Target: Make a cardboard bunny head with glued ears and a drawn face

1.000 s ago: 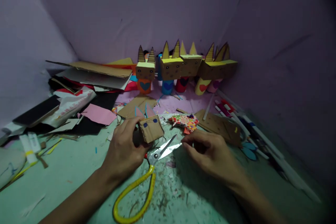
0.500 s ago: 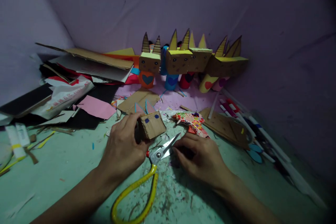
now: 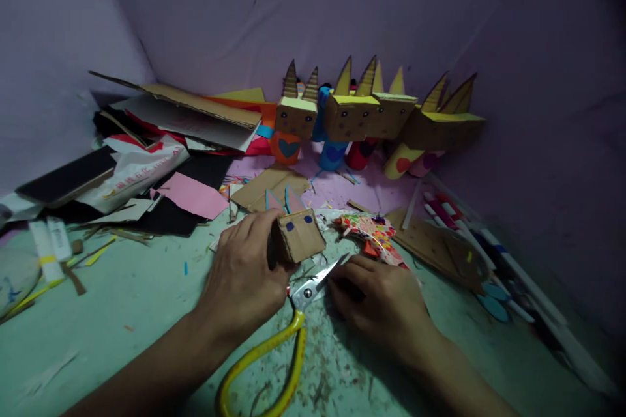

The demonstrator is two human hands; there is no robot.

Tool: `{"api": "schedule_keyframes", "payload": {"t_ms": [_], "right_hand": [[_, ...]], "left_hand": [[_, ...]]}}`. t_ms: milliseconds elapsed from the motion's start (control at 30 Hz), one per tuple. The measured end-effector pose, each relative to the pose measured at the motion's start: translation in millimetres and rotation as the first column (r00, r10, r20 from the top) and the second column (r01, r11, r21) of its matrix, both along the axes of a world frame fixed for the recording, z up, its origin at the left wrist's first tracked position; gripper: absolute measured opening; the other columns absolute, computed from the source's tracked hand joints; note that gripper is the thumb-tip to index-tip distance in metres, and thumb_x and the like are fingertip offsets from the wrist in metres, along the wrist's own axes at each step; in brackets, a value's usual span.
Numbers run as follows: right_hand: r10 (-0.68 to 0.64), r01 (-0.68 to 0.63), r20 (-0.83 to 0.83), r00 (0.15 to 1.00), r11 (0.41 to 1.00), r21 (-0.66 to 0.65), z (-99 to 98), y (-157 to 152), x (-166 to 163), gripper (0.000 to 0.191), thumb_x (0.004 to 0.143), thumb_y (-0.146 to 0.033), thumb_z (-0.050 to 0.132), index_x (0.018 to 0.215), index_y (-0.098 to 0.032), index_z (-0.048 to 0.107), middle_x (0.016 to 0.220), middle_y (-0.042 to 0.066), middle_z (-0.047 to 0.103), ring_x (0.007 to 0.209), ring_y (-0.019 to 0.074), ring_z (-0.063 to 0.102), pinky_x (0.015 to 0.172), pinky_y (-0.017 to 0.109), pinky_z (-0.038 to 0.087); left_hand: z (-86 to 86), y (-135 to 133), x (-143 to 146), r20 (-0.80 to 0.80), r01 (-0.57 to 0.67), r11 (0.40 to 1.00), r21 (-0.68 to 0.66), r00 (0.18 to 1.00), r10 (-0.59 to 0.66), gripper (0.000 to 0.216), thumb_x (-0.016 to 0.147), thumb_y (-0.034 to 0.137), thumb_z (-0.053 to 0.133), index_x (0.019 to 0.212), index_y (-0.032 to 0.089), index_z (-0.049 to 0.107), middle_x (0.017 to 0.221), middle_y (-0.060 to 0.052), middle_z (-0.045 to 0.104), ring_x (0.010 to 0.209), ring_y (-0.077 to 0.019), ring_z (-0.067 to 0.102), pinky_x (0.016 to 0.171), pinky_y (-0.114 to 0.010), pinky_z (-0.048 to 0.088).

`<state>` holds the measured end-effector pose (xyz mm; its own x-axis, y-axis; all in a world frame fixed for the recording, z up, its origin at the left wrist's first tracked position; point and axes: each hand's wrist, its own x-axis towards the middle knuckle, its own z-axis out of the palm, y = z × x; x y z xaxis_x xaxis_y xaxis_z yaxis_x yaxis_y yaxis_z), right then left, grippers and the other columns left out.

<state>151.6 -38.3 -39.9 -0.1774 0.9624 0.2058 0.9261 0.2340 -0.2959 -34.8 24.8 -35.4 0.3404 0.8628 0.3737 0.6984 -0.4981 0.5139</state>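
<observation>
My left hand [image 3: 244, 280] grips a small cardboard box head [image 3: 299, 234] with two blue dots and pink, blue-edged ears. It rests low on the green surface [image 3: 122, 300]. Yellow-handled scissors [image 3: 288, 339] lie between my hands, blades pointing up and right. My right hand [image 3: 386, 303] lies just right of the blades, fingers curled down in a pinch by the blade tips; what it pinches is hidden. A crumpled patterned paper [image 3: 374, 234] lies just beyond that hand.
Several cardboard animal figures on coloured tube bodies [image 3: 352, 124] stand along the back wall. Stacked cardboard and paper sheets [image 3: 180, 124] lie at the left. Markers [image 3: 469, 228] and a cardboard piece [image 3: 435, 244] lie at the right. Glue sticks [image 3: 49, 244] sit far left.
My right hand has drawn in towards the scissor blades and curled lower. The view has shifted slightly, so everything sits a little further right. My left hand keeps the cardboard head.
</observation>
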Motion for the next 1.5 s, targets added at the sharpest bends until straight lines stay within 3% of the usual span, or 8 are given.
{"api": "schedule_keyframes", "payload": {"t_ms": [100, 200, 367, 800, 1133, 1267, 1367, 1500], "right_hand": [[0.007, -0.008, -0.025, 1.000, 0.999, -0.035, -1.9, 2, 1, 0.017, 0.073, -0.015, 0.052, 0.073, -0.018, 0.069, 0.070, 0.004, 0.069, 0.058, 0.0162, 0.062, 0.050, 0.024, 0.037], [-0.066, 0.033, -0.283, 0.957, 0.992, -0.119, -1.2, 3, 5, 0.015, 0.076, -0.018, 0.051, 0.070, -0.017, 0.066, 0.066, 0.004, 0.066, 0.056, 0.0151, 0.059, 0.052, 0.024, 0.039], [-0.317, 0.188, -0.727, 0.609, 0.948, -0.256, 9.6, 5, 9, 0.020, 0.075, -0.034, 0.059, 0.066, -0.017, 0.061, 0.053, -0.001, 0.055, 0.047, 0.0114, 0.048, 0.043, 0.021, 0.035], [-0.330, 0.157, -0.881, 0.338, 0.943, -0.293, 24.3, 1, 0, 0.032, 0.067, -0.047, 0.072, 0.063, -0.016, 0.063, 0.057, 0.001, 0.057, 0.053, 0.0136, 0.050, 0.048, 0.024, 0.042], [-0.275, 0.152, -0.871, 0.408, 0.961, -0.232, 13.4, -1, 6, 0.030, 0.075, -0.045, 0.067, 0.068, -0.016, 0.070, 0.063, 0.005, 0.066, 0.058, 0.0171, 0.058, 0.053, 0.026, 0.047], [-0.099, 0.184, -0.744, 0.661, 0.982, 0.034, 11.1, -6, 10, 0.017, 0.084, -0.028, 0.058, 0.087, -0.020, 0.073, 0.079, 0.007, 0.071, 0.073, 0.0204, 0.066, 0.063, 0.029, 0.052], [0.087, 0.085, -0.486, 0.870, 0.943, 0.321, 8.2, -12, 13, 0.028, 0.084, -0.014, 0.055, 0.107, -0.022, 0.069, 0.087, 0.008, 0.069, 0.076, 0.0180, 0.066, 0.063, 0.026, 0.052], [0.091, 0.039, -0.264, 0.960, 0.892, 0.450, 1.7, -17, 15, 0.038, 0.084, -0.013, 0.052, 0.117, -0.026, 0.064, 0.090, 0.008, 0.066, 0.071, 0.0174, 0.065, 0.060, 0.028, 0.051]], "left_hand": [[0.8, -1, 0, 0.008, -0.004, 1.000, 0.002, 1.000, 0.004, 0.051, 0.067, 0.010, 0.064, 0.113, 0.023, 0.047, 0.105, -0.006, 0.061, 0.101, -0.0268, 0.057, 0.085, -0.043, 0.045], [1.8, -1, 0, 0.009, 0.009, 1.000, 0.015, 1.000, -0.009, 0.051, 0.067, 0.010, 0.063, 0.114, 0.023, 0.046, 0.107, -0.006, 0.061, 0.101, -0.0269, 0.057, 0.085, -0.043, 0.045], [5.5, -5, 0, 0.021, 0.058, 0.998, -0.002, 0.998, -0.058, 0.050, 0.067, 0.010, 0.061, 0.114, 0.023, 0.046, 0.108, -0.008, 0.061, 0.100, -0.0272, 0.057, 0.083, -0.043, 0.045], [2.2, -23, 3, 0.020, 0.251, 0.967, 0.045, 0.968, -0.252, 0.064, 0.060, 0.002, 0.054, 0.117, 0.027, 0.042, 0.105, -0.007, 0.058, 0.095, -0.0284, 0.054, 0.082, -0.050, 0.045], [1.8, -23, 4, 0.048, 0.256, 0.965, 0.062, 0.965, -0.259, 0.067, 0.057, -0.001, 0.052, 0.117, 0.027, 0.043, 0.104, -0.007, 0.058, 0.094, -0.0281, 0.054, 0.081, -0.048, 0.045], [3.7, -23, 4, 0.040, 0.257, 0.966, 0.029, 0.965, -0.258, 0.067, 0.057, -0.001, 0.052, 0.117, 0.026, 0.042, 0.104, -0.007, 0.057, 0.095, -0.0278, 0.052, 0.081, -0.049, 0.045], [5.6, -23, 5, 0.039, 0.258, 0.966, 0.006, 0.965, -0.258, 0.065, 0.058, -0.001, 0.052, 0.116, 0.026, 0.043, 0.102, -0.006, 0.057, 0.093, -0.0272, 0.052, 0.080, -0.049, 0.045], [5.4, -24, 4, 0.068, 0.248, 0.969, 0.000, 0.967, -0.247, 0.065, 0.058, -0.001, 0.053, 0.115, 0.028, 0.043, 0.102, -0.005, 0.057, 0.094, -0.0263, 0.051, 0.082, -0.049, 0.045]]}}
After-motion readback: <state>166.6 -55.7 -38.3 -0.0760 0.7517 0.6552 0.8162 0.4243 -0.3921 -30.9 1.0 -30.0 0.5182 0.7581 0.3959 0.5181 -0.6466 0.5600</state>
